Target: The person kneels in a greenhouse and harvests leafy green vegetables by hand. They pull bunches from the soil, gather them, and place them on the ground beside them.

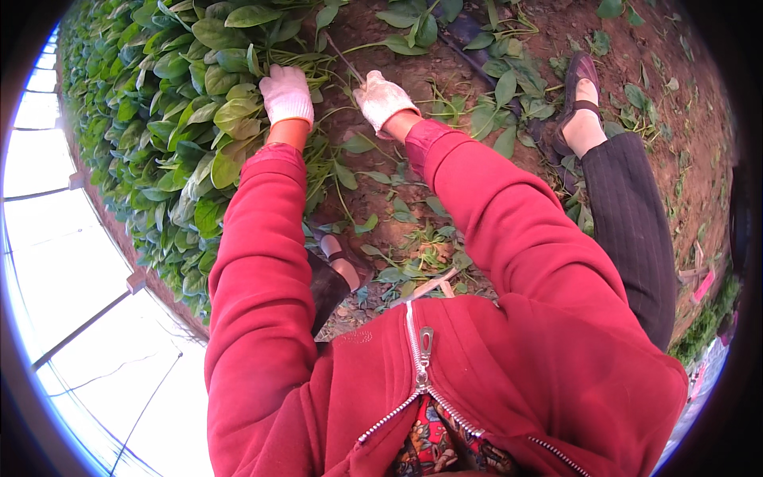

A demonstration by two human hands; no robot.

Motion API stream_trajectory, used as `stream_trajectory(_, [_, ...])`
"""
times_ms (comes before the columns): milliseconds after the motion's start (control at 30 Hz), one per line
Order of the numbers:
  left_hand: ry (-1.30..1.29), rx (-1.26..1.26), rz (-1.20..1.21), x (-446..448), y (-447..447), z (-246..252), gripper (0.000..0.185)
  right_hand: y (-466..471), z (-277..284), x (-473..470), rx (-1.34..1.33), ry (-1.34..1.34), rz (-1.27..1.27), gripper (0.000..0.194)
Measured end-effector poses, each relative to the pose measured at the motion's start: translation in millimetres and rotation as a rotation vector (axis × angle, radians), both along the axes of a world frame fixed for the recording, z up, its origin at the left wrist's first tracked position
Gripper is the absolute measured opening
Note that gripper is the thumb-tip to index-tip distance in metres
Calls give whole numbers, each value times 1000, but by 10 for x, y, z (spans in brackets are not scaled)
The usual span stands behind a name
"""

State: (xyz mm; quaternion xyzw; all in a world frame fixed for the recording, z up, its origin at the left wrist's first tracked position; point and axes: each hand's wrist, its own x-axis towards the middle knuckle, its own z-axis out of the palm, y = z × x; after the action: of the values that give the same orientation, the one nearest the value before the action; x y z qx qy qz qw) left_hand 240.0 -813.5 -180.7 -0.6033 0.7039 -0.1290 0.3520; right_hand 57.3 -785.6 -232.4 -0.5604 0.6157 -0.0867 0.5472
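Note:
Dense leafy green plants that look like spinach (197, 89) fill the bed on my left. My left hand (287, 98), in a white knit glove, reaches into the edge of this stand. Its fingertips are at the leaf stems, partly hidden, so their grip is unclear. My right hand (384, 101), in a soiled white glove, is closed around a thin metal-shafted tool (344, 56). The shaft slants up and left toward the stems, and its far end is lost among them. Pale stems (319, 68) splay out between both hands.
Cut or loose leaves (505, 89) lie on the brown soil (650, 149) to the right, along a dark plastic strip (462, 50). My shoes (581, 83) are planted apart. Wooden pieces (432, 285) show under my jacket. Bright greenhouse film (65, 250) with poles borders the left.

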Motion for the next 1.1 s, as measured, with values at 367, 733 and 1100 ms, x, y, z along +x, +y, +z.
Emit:
stream_trajectory(367, [41,-101,-32,119,30,-118,33,163,-443,154,48,27,125,53])
stream_trajectory(733, [59,-130,-16,131,103,-161,26,333,-217,-173,-389,217,650,26])
stream_trajectory(1100, [62,20,133,129,46,-1,22,267,295,-487,-477,268,840,29])
